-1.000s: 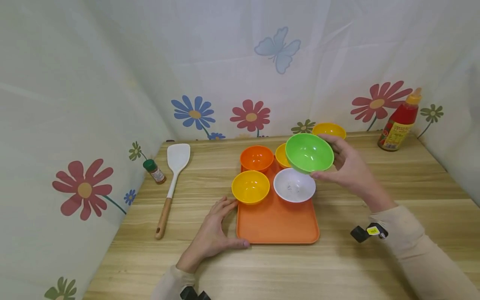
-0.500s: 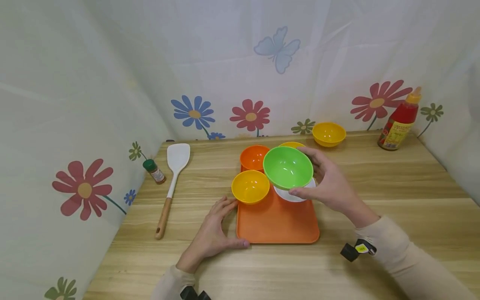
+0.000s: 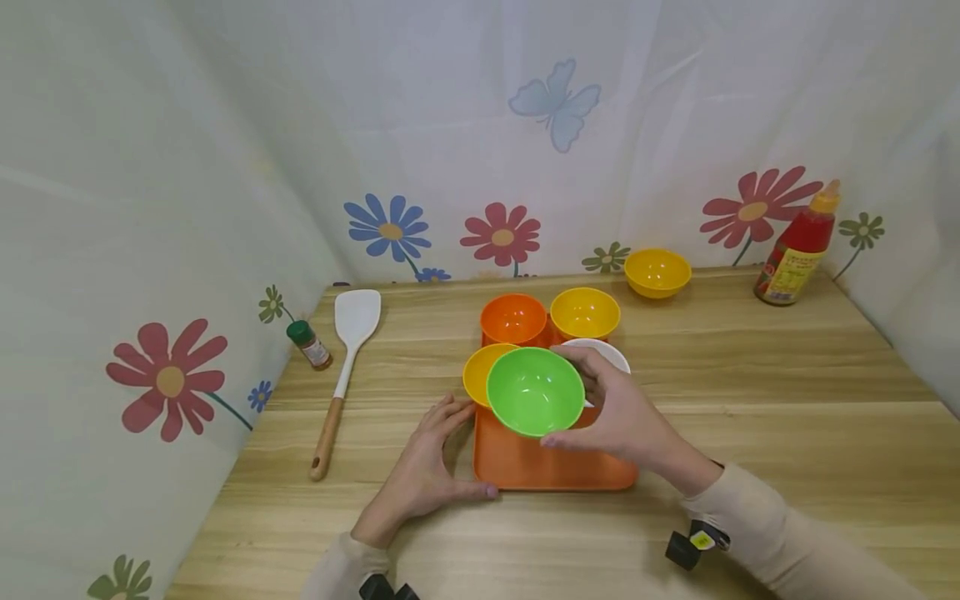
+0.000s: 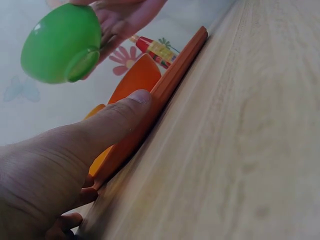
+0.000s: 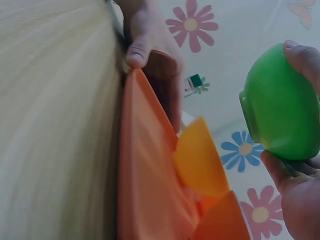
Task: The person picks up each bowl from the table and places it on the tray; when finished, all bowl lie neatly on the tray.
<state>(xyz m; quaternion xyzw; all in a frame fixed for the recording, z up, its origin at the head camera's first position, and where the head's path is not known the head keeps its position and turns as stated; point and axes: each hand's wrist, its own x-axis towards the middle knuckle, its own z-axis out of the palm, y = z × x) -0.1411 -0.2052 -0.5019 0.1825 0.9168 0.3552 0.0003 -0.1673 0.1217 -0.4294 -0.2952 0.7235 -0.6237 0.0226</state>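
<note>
My right hand (image 3: pixel 622 412) grips a green bowl (image 3: pixel 536 392) by its right side, thumb low and fingers behind the rim. The bowl hangs above an orange tray (image 3: pixel 555 467), tilted toward the head camera. On the tray stand an orange bowl (image 3: pixel 513 318), a yellow bowl (image 3: pixel 585 313) at the back right, another yellow bowl (image 3: pixel 478 375) at the front left and a white bowl (image 3: pixel 611 354). The green bowl and right hand partly cover the front two. My left hand (image 3: pixel 420 471) touches the tray's near left corner, thumb (image 4: pixel 117 117) along the front edge, fingers beside the left edge.
Behind the tray, a further yellow bowl (image 3: pixel 657 273) stands near the table's back edge. A red sauce bottle (image 3: pixel 797 250) is at the back right. Left of the tray lie a white spatula with a wooden handle (image 3: pixel 327 437) and a small green-capped jar (image 3: pixel 310 345).
My right hand has carried the green bowl left and toward me, from over the back right of the tray to over its front middle. The left hand has stayed in place.
</note>
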